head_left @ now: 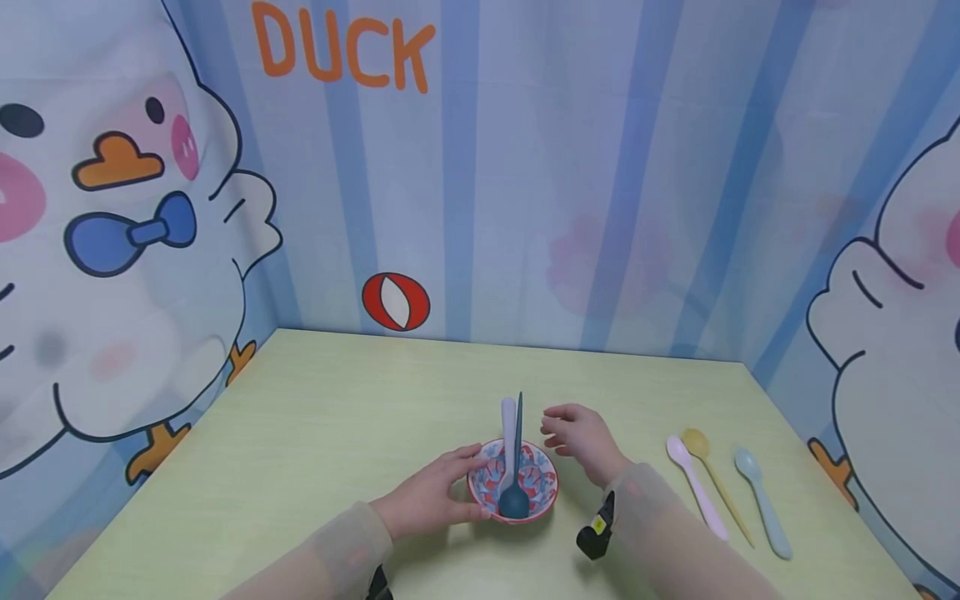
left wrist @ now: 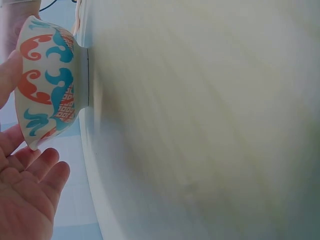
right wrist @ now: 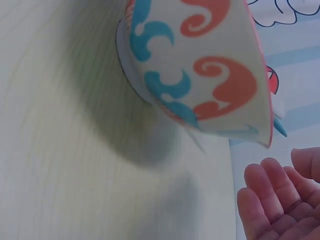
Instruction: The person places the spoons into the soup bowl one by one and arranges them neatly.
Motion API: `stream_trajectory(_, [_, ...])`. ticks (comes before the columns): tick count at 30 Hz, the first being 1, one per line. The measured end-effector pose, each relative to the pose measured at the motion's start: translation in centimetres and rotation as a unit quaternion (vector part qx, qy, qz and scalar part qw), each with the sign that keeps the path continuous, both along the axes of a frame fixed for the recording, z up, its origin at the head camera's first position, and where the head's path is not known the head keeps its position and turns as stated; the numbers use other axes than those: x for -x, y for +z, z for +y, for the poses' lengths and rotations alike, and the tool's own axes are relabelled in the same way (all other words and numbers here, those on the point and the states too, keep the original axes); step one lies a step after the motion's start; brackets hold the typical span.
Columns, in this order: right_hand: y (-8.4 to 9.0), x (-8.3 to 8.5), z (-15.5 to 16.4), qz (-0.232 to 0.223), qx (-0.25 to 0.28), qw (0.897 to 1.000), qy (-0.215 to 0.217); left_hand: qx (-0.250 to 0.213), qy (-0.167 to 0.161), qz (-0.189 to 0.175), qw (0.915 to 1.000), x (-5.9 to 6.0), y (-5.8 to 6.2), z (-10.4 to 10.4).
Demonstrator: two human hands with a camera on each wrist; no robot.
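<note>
Bowl: patterned bowl [head_left: 513, 483] stands upright on its foot on the worktop [head_left: 337, 417], at the near centre, at about 6 o'clock of the surface.
Contents: a dark teal spoon [head_left: 516, 467] and a pale lilac spoon [head_left: 509, 437] stand in the bowl, handles leaning over the far rim toward 12 o'clock, touching or nearly so.
Left hand: the left hand [head_left: 431, 496] lies against the bowl's 9 o'clock side, fingers straight and relaxed; the left wrist view shows the fingertips [left wrist: 10, 75] at the rim, not curled round it.
Right hand: the right hand [head_left: 581, 442] hovers at the bowl's 2 o'clock, fingers loosely spread, holding nothing; the right wrist view shows a clear gap to the bowl wall.
Spare spoons: a pink spoon [head_left: 696, 487], a yellow spoon [head_left: 716, 483] and a light blue spoon [head_left: 761, 500] lie side by side at 3 o'clock, well apart from the bowl.
Risk, tipping: judged likely if either hand knocks the tall handles; their leverage could rock the narrow-footed bowl.
Risk, sliding: a one-sided push from the left hand could skate the bowl toward 3 o'clock.
Risk, spill-out: a jolt could send the leaning spoons over the far rim.
</note>
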State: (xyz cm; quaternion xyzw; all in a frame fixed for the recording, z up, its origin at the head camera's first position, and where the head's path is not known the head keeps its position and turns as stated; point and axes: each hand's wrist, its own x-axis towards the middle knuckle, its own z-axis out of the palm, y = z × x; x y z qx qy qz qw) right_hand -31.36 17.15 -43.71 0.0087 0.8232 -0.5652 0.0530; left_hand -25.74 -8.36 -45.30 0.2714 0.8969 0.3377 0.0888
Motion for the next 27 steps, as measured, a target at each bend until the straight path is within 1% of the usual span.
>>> stream_trajectory(4, [0.3,-0.4,0.7,-0.004,-0.006,1.000,-0.002,0.001,0.001,-0.001,1.0000,-0.1,0.0,-0.1])
stream_trajectory(13, [0.7,-1.3,2.6,0.004,-0.022,1.000,-0.002,-0.002,0.002,-0.007,1.0000,-0.1,0.1,-0.1])
stream_trajectory(19, [0.9,-2.0,4.3,0.009,-0.024,1.000,-0.009,-0.003,0.001,-0.006,1.0000,-0.1,0.1,-0.2])
stream_trajectory(27, [1.0,-3.0,6.3,0.003,-0.023,0.999,-0.025,-0.009,0.001,-0.007,0.9999,-0.1,0.0,-0.2])
